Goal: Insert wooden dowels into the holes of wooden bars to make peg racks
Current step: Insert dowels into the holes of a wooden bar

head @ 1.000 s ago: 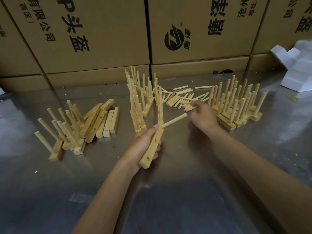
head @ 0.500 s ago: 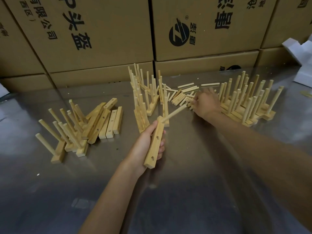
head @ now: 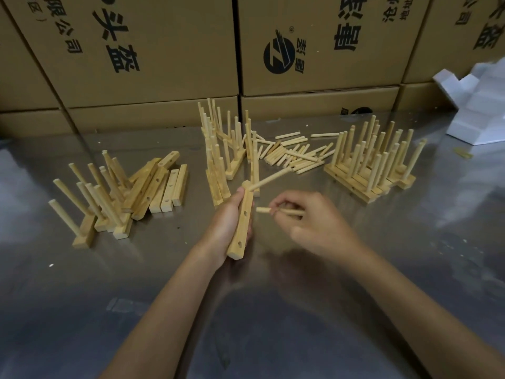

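Pale bar (head: pixel 242 225): one dowel (head: pixel 269 180) seated, two holes open.

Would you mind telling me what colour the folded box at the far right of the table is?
White; the box shows in the head view.

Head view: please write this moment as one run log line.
left hand grips bar | one dowel seated | right hand holds loose dowel near middle hole
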